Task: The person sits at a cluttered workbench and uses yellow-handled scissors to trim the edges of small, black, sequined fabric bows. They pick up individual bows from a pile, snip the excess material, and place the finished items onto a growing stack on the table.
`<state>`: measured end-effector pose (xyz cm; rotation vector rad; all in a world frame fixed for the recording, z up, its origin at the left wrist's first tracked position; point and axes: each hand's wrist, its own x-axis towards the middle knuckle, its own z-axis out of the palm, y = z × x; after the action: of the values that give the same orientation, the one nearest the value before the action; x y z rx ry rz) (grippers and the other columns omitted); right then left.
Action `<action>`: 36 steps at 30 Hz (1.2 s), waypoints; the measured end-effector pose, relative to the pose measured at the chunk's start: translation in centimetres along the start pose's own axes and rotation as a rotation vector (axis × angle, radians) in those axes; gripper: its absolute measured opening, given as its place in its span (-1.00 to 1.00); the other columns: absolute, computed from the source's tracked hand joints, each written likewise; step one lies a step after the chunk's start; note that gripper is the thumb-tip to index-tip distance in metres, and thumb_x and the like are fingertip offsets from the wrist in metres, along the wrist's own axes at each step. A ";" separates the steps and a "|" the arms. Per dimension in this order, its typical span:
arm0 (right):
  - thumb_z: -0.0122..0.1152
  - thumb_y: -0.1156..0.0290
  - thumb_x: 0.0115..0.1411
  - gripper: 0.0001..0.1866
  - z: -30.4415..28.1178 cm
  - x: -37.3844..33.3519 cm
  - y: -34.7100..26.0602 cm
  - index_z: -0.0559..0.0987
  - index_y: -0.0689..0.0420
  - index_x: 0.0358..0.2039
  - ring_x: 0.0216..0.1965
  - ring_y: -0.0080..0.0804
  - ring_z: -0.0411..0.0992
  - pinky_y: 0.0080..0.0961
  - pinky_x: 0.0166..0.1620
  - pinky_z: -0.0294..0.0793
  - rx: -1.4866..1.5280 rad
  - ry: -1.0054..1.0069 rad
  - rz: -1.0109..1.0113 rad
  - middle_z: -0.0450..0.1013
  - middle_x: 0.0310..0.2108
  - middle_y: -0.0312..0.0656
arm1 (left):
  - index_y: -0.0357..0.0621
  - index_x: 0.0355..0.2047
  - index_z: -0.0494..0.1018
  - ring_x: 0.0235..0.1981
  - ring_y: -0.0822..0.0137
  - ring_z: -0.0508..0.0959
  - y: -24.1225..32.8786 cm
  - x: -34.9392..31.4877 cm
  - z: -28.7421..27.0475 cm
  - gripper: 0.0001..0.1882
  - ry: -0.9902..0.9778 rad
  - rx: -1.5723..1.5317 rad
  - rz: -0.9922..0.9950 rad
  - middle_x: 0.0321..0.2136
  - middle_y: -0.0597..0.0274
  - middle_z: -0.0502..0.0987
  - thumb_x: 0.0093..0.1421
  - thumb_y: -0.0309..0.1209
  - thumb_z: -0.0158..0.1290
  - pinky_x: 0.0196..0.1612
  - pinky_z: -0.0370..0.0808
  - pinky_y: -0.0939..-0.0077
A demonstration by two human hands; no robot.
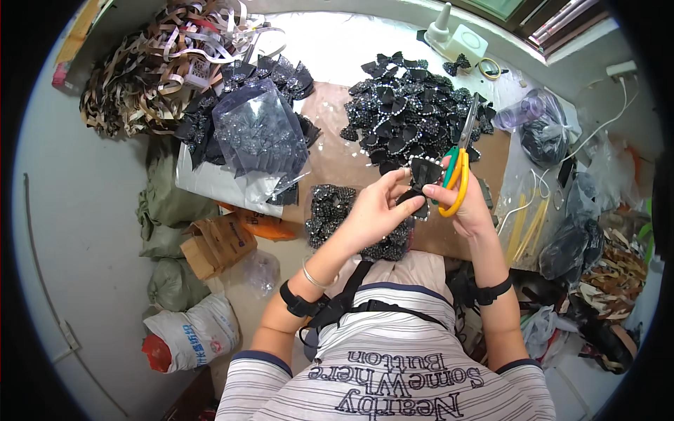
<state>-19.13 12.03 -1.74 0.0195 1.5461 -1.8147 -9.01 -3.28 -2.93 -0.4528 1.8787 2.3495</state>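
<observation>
A black bow (425, 176) edged with pearly beads is held up over the near part of the table. My left hand (382, 209) pinches its left side between thumb and fingers. My right hand (468, 202) is closed around a pair of scissors (461, 165) with yellow and green handles, the blades pointing up and away. The right thumb tip also rests at the bow's edge. Beyond the hands lies a big heap of similar black bows (400, 112). A clear bag of glittery black pieces (328, 210) lies by my left forearm, partly hidden by it.
Clear plastic packets (258, 133) lie over dark bows at the left. A tangle of ribbon strips (165, 67) fills the far left. A white glue bottle (460, 41), a tape roll (489, 68) and a bagged dark bundle (544, 137) stand farther right. Sacks and a cardboard box (219, 245) sit below left.
</observation>
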 end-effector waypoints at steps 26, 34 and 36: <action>0.27 0.23 0.00 -0.69 -2.2 -10.8 -5.1 0.46 0.16 -0.33 -0.41 -0.09 0.47 -0.26 -0.40 0.40 -1.518 -0.194 -0.450 0.47 -0.48 -0.10 | -0.41 -0.06 0.43 -0.20 0.56 0.50 1.1 -5.5 1.2 -0.69 0.273 -0.053 0.184 -0.19 0.22 0.56 0.18 -0.55 0.10 -0.14 0.46 0.69; 0.28 0.31 -0.03 -0.74 -2.3 -11.2 -5.2 0.42 0.17 -0.43 -0.46 -0.04 0.43 -0.22 -0.44 0.34 -1.483 -0.268 -0.504 0.41 -0.56 -0.09 | -0.38 -0.10 0.42 -0.29 0.47 0.58 1.6 -6.9 0.8 -0.77 0.079 -0.276 0.070 -0.29 0.18 0.59 0.24 -0.56 0.02 -0.17 0.51 0.62; 0.28 0.36 -0.04 -0.76 -2.1 -11.3 -5.4 0.41 0.17 -0.45 -0.47 -0.01 0.41 -0.21 -0.44 0.33 -1.473 -0.275 -0.506 0.39 -0.58 -0.09 | -0.38 -0.10 0.43 -0.27 0.56 0.52 1.8 -7.2 0.8 -0.75 0.080 -0.264 0.073 -0.26 0.24 0.56 0.22 -0.55 0.06 -0.18 0.48 0.68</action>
<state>-14.70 19.67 7.42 -1.3116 2.3983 -0.5189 -2.79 -2.18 0.94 -0.5171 1.6468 2.6801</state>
